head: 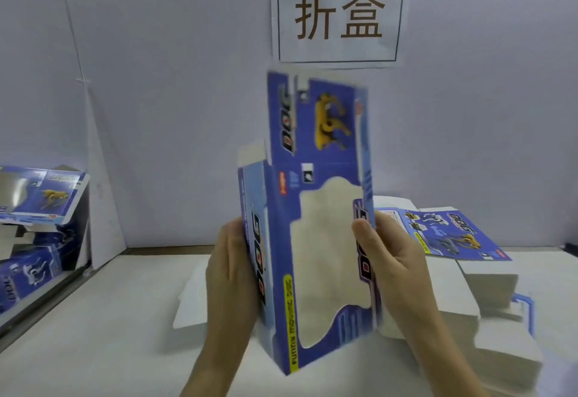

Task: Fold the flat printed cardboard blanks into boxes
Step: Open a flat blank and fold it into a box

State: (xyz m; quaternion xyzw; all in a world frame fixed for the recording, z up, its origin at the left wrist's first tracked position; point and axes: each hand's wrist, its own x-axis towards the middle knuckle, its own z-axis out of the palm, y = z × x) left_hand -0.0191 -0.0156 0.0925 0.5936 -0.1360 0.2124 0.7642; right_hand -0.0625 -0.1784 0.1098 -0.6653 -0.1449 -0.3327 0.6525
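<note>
white table (93,318), box (312,240) between fingers (364,227)

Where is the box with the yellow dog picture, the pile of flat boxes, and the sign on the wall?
dog box (283,240), head view, blue front panel beside the window.
stack of flat blanks (488,277), head view, pale side edge of the pile.
wall sign (339,49), head view, white paper below the characters.

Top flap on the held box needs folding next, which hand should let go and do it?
Right, probably. The right hand grips the box on the edge below the tall top flap; the left hand braces the side panel and can hold alone.
</note>
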